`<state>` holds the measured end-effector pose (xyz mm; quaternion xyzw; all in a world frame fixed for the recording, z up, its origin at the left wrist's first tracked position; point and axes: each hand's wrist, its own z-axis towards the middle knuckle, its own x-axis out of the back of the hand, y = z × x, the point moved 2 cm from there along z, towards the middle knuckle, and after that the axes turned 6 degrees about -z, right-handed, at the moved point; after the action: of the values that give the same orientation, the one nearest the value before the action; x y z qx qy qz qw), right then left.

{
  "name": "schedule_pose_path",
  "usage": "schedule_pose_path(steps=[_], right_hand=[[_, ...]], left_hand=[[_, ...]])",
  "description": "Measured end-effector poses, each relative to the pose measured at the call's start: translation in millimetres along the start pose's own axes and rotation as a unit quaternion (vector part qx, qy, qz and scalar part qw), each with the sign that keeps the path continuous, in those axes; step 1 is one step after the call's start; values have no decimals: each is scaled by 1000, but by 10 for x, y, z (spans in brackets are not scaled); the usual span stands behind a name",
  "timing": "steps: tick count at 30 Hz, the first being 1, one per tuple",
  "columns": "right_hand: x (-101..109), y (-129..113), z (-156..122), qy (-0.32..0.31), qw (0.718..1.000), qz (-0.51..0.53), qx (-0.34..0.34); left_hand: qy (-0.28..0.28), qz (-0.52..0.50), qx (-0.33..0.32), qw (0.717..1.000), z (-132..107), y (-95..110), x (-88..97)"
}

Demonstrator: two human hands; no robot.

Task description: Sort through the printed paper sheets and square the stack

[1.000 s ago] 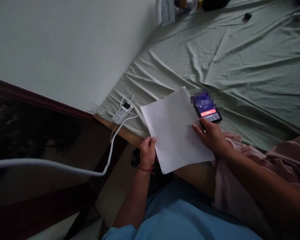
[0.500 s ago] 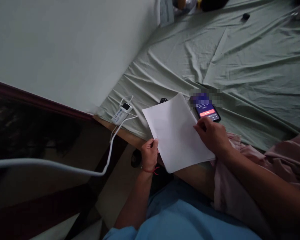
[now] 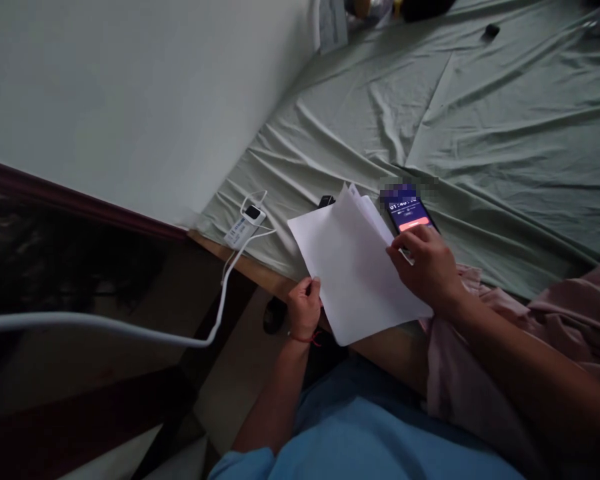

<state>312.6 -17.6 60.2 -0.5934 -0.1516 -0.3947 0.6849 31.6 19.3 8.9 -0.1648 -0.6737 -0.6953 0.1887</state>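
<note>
White paper sheets [image 3: 355, 273] lie in a loose stack over the near edge of the bed, their upper right corners fanned apart. My left hand [image 3: 304, 308] is closed on the stack's left edge, thumb on top. At the right edge, my right hand [image 3: 427, 267] has thumb and fingers pinched together on the paper; how many sheets it grips I cannot tell. Just beyond that hand lies a lit phone [image 3: 403, 207], its lower part covered by my fingers. A small black object [image 3: 326, 201] shows partly behind the top edge of the paper.
A green sheet [image 3: 350, 133] with folds covers the bed. To the left lies a white power strip [image 3: 237, 233] with a plugged-in charger [image 3: 253, 213] and a white cable [image 3: 130, 330] running left. Pink cloth [image 3: 460, 360] hangs at the right. A wall [image 3: 155, 100] rises at left.
The sheets' upper right corners have spread apart. My right hand has shifted slightly up, over the phone's lower end. My left hand has barely moved.
</note>
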Motion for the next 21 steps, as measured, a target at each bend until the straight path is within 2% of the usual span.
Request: schedule_pose_path(steps=[2,4,6,9,11,14,16,18,21], right_hand=[[-34,20,9,-71,985,154,-22],[-65,27,14,-126,960,249,-36],[-66,33,18,-108,970,215,-30],[-15,21,10,-5,1000,22,6],[22,-8,-8,32,995,-91,30],[64,-60,-32,37,982,-177,47],[81,-89,-37,37,981,-185,50],[92,-108,-35,42,987,-143,53],[101,-123,-22,3,997,61,49]], left_hand=[[-14,-20,19,1000,12,-16,0],[-19,-27,25,999,18,-26,4],[-18,-27,18,999,16,-25,6],[-12,-23,7,1000,2,-21,2],[-9,-18,3,1000,-6,-22,-1],[-7,-16,4,1000,-10,-33,-3],[-9,-17,6,1000,-7,-38,-4],[-10,-22,8,1000,-3,-29,-3],[-12,-27,2,1000,5,27,4]])
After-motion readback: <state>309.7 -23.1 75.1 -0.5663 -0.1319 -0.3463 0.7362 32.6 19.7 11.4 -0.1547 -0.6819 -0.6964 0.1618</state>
